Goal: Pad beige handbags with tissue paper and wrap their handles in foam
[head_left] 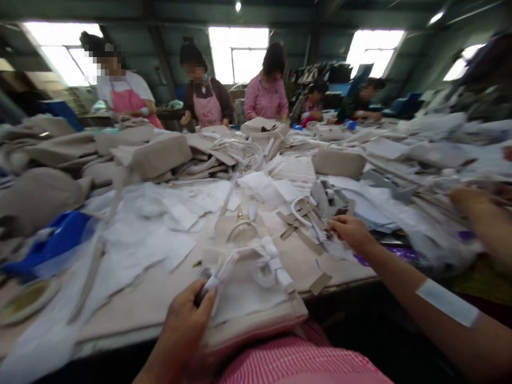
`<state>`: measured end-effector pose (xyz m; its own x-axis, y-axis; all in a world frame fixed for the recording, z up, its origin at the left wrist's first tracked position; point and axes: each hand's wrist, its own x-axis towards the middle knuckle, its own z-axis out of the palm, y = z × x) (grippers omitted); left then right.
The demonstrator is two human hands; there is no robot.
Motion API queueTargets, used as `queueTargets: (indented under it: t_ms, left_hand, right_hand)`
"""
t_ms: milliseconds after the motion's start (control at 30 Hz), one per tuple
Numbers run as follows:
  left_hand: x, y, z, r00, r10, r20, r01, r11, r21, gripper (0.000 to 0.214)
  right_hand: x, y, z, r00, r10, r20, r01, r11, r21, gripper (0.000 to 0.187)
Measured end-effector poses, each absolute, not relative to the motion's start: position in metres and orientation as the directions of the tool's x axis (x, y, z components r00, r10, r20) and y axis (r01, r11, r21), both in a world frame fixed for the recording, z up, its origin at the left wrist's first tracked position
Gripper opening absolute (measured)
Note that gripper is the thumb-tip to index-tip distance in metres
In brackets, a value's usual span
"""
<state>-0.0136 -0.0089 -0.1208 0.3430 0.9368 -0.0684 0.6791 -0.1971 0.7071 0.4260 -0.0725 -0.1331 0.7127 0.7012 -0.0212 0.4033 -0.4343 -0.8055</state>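
At the table's front edge lies an unfinished pale beige bag [256, 301], with white-wrapped handles [276, 269] folded over it. My left hand [186, 317] is closed around one wrapped handle end at the bag's left side, thumb on top. My right hand [350, 232] is stretched out to the right, its fingertips pinched beside a small pile of brown strips [302, 218] and a curved white cord [295, 210]. What those fingertips hold, if anything, is too small and blurred to make out. Behind the bag are a light curved handle [242, 230] and a small brass-coloured piece [240, 216].
White sheets [160, 213] cover the left middle of the table. Beige bag pieces [156, 157] are heaped farther back. A blue object [52, 240] and a round dish [30, 298] stand left. Several people work across the table; another person's arm [480, 208] reaches in at right.
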Motion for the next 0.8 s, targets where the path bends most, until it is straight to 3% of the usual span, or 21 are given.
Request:
queueTargets:
  t_ms: [133, 200, 300, 800]
  left_hand:
    - [-0.007, -0.017, -0.113, 0.347, 0.937, -0.032, 0.680, -0.228, 0.697, 0.026]
    - [-0.007, -0.022, -0.112, 0.343, 0.939, -0.005, 0.687, -0.247, 0.684, 0.023]
    - [-0.010, -0.029, -0.114, 0.348, 0.937, 0.045, 0.692, -0.289, 0.662, 0.019]
    - [-0.013, -0.035, -0.123, 0.377, 0.904, 0.202, 0.800, -0.428, 0.422, 0.013]
  right_hand:
    - [0.313, -0.065, -0.110, 0.289, 0.941, -0.178, 0.132, -0.223, -0.966, 0.029]
    - [0.253, -0.063, -0.099, 0.067, 0.966, -0.251, 0.064, -0.255, -0.965, 0.029]
    - [0.186, -0.055, -0.094, -0.079, 0.954, -0.290, 0.037, -0.288, -0.957, 0.028]
    - [0.142, -0.042, -0.119, 0.036, 0.876, -0.481, 0.083, -0.482, -0.872, 0.033]
